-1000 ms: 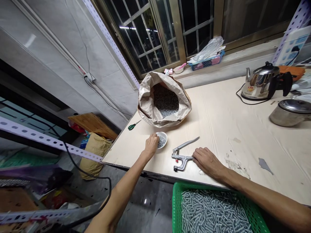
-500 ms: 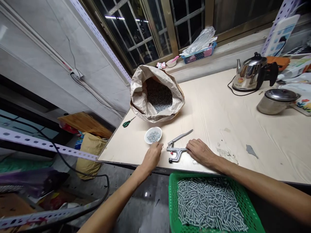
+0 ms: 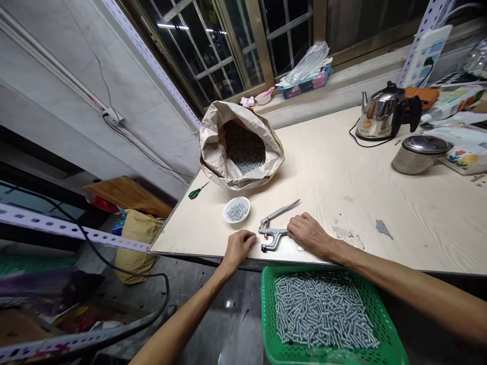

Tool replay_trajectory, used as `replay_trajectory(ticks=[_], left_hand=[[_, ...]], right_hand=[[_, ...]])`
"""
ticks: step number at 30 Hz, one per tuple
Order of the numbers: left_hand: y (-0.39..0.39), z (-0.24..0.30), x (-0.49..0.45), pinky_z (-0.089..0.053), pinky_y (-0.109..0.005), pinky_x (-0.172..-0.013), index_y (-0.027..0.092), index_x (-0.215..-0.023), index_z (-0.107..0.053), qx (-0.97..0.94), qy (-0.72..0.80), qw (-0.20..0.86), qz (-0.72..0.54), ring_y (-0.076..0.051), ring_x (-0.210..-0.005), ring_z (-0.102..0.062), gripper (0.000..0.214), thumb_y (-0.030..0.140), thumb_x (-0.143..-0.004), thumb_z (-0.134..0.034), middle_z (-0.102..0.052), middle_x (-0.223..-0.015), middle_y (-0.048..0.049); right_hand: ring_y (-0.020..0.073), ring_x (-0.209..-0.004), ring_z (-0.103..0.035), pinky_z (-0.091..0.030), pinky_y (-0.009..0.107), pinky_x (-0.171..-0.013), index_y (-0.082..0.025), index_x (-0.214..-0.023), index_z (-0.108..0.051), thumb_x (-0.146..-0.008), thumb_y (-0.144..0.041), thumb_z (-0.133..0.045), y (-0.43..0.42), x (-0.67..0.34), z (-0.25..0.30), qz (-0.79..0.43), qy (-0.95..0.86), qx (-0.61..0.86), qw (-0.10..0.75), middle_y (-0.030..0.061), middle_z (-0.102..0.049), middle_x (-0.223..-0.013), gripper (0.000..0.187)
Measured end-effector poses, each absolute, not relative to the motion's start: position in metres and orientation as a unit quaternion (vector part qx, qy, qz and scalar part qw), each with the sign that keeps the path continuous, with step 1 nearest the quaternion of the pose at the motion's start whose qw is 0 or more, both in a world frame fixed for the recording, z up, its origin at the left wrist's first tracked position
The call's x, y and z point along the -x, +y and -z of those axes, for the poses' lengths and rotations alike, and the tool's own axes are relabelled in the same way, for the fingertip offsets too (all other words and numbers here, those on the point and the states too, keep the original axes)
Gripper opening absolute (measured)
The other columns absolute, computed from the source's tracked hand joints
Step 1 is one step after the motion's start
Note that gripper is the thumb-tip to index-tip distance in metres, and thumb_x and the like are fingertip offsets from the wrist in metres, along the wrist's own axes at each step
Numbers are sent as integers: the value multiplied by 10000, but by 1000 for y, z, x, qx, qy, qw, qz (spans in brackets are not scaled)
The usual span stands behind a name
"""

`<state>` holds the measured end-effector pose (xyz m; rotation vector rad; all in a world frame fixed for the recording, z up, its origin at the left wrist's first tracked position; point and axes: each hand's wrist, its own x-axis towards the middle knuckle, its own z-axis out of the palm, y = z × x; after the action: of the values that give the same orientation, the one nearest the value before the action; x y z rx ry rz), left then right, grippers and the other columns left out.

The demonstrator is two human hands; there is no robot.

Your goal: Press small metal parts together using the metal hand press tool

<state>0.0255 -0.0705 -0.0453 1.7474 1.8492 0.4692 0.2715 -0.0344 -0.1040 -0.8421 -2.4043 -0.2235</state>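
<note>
My right hand (image 3: pixel 307 234) rests on the table with its fingers closed round the lower handle of grey metal snap pliers (image 3: pixel 274 237). The pliers lie with their jaw toward the left and their upper handle raised apart from the lower one. Just left of the jaw, my left hand (image 3: pixel 239 247) has its fingertips pinched together; whatever they hold is too small or hidden to make out. Behind that hand stands a small white bowl (image 3: pixel 236 210) of small silvery screws. Farther back, a brown paper sack (image 3: pixel 216 147) gapes open, with many small metal pieces inside.
Below the table's front edge, a green basket (image 3: pixel 268 314) holds a heap of silvery screws. Green-handled scissors (image 3: pixel 195 193) lie near the left table edge. A kettle (image 3: pixel 382 111) and a lidded metal pot (image 3: pixel 416 156) stand at the right, beside plastic packets.
My left hand has moved from the bowl's near rim toward the front table edge, beside the pliers' jaw. My right hand keeps its hold on the handle. The view has shifted slightly.
</note>
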Motion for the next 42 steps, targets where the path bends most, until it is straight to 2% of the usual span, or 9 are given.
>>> replay_trajectory(ticks=[2, 4, 6, 10, 23, 27, 31, 35, 42], left_hand=[[-71, 50, -29, -453, -256, -555, 122, -791, -662, -550, 690, 390, -264, -140, -547, -533, 287, 403, -749, -613, -577, -582, -8], [-74, 54, -35, -415, -236, -500, 104, -781, -668, -495, 675, 448, -313, -118, -489, -494, 398, 485, -666, -673, -554, -532, 6], [-78, 56, -40, -384, -221, -490, 93, -771, -677, -487, 669, 451, -335, -103, -475, -476, 441, 511, -629, -702, -556, -516, 6], [-85, 58, -45, -378, -222, -513, 90, -761, -690, -505, 671, 418, -347, -103, -490, -481, 421, 498, -655, -691, -562, -510, 1], [-86, 52, -48, -401, -251, -587, 123, -745, -720, -575, 710, 320, -250, -168, -641, -575, 378, 477, -687, -599, -683, -704, -71], [-78, 48, -45, -342, -241, -526, 111, -732, -709, -587, 715, 333, -184, -141, -552, -509, 415, 502, -678, -579, -630, -585, -39], [-69, 43, -40, -300, -234, -504, 118, -646, -671, -586, 697, 400, -106, -109, -479, -440, 423, 532, -651, -586, -546, -482, 1], [-68, 41, -37, -318, -237, -529, 129, -594, -621, -574, 675, 455, -90, -107, -495, -440, 435, 564, -592, -631, -536, -495, 5], [-70, 43, -39, -239, -230, -506, 125, -580, -610, -586, 675, 443, -74, -90, -495, -369, 455, 580, -585, -623, -470, -479, 31]], right_hand=[[186, -701, -417, -269, 336, -702, -166, -757, -537, -941, -150, -463, -35, -272, 103, 115, -896, 298, 309, 32, -538, -727, 199], [182, -686, -400, -268, 340, -710, -169, -739, -533, -950, -137, -434, -36, -272, 102, 136, -892, 283, 325, 26, -522, -699, 235], [179, -678, -389, -269, 343, -718, -169, -723, -528, -951, -121, -419, -37, -273, 100, 149, -887, 274, 339, 22, -511, -685, 258], [179, -676, -380, -271, 349, -728, -167, -710, -526, -942, -110, -426, -37, -273, 98, 162, -882, 270, 352, 20, -499, -675, 260], [172, -661, -355, -253, 351, -738, -168, -702, -520, -950, -108, -394, -37, -273, 98, 153, -888, 271, 340, 15, -488, -669, 284], [172, -656, -351, -248, 350, -729, -169, -700, -518, -951, -109, -385, -37, -273, 97, 152, -888, 270, 339, 16, -485, -666, 290], [172, -654, -358, -246, 350, -722, -166, -702, -518, -950, -111, -389, -37, -273, 98, 143, -890, 267, 341, 18, -486, -665, 285], [172, -667, -376, -246, 354, -743, -165, -729, -527, -960, -135, -386, -37, -272, 100, 114, -905, 268, 311, 23, -511, -695, 272], [187, -774, -448, -258, 334, -742, -166, -836, -560, -963, -248, -459, -35, -278, 93, -25, -923, 302, 236, 47, -574, -849, 182]])
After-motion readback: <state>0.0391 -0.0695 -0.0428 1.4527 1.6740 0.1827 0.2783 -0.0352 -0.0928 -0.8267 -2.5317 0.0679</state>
